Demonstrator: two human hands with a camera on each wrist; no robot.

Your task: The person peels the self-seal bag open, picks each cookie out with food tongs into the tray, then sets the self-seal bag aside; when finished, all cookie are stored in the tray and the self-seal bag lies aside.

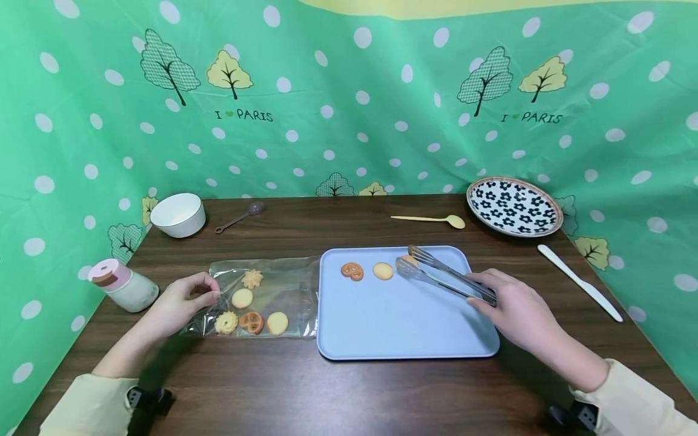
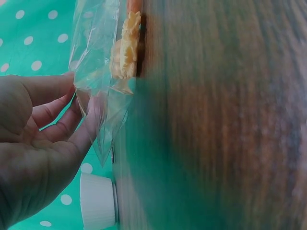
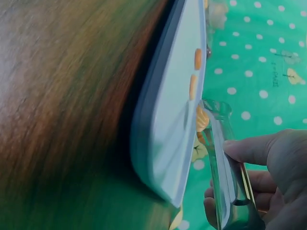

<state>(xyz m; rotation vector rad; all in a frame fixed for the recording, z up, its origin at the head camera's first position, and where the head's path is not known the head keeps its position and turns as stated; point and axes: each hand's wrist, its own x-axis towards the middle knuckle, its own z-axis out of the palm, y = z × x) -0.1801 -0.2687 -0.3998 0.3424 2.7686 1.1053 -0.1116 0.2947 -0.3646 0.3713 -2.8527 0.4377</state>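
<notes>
My left hand (image 1: 177, 306) pinches the left edge of a clear plastic bag (image 1: 294, 281) between thumb and fingers. Inside lie several cookies: flower-shaped, round, and a pretzel-shaped one (image 1: 251, 323). In the left wrist view the bag's corner (image 2: 103, 129) hangs by the fingers. With my right hand (image 1: 520, 312) I grip metal tongs (image 1: 454, 275) over the blue tray (image 1: 403, 327). A cookie (image 3: 202, 120) is at the tong tips, close over the tray's far right part. To its left on the tray are a round cookie (image 1: 383, 270) and a pretzel-shaped cookie (image 1: 352, 271).
A white bowl (image 1: 178, 215) and a brown spoon (image 1: 240, 217) stand back left, a pink-lidded jar (image 1: 124, 284) beyond my left hand. Back right are a yellow spoon (image 1: 431, 219), a flower-patterned plate (image 1: 514, 207) and a white knife (image 1: 580, 283). A green curtain (image 1: 327, 91) hangs behind.
</notes>
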